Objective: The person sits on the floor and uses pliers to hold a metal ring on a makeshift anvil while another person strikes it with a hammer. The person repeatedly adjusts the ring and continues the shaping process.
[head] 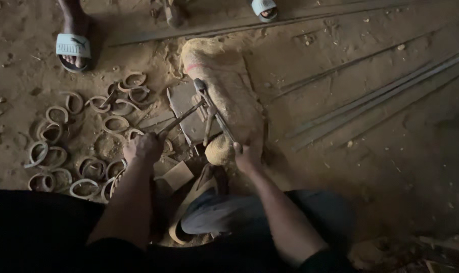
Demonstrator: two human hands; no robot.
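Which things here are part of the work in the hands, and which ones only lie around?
In use:
- left hand gripping a rod
- right hand gripping a lever
- sack-wrapped block

Lying about:
- bent rings on the dirt
- long rods
- another person's sandal

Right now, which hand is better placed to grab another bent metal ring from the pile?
Left. The left hand grips a rod right beside the ring pile; the right hand is across the sack-wrapped block, holding the tool handle.

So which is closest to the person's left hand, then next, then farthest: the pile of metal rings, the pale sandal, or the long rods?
From the left hand:
1. Pile of metal rings, just to its left.
2. Pale sandal, up at top left.
3. Long rods, far across on the right.
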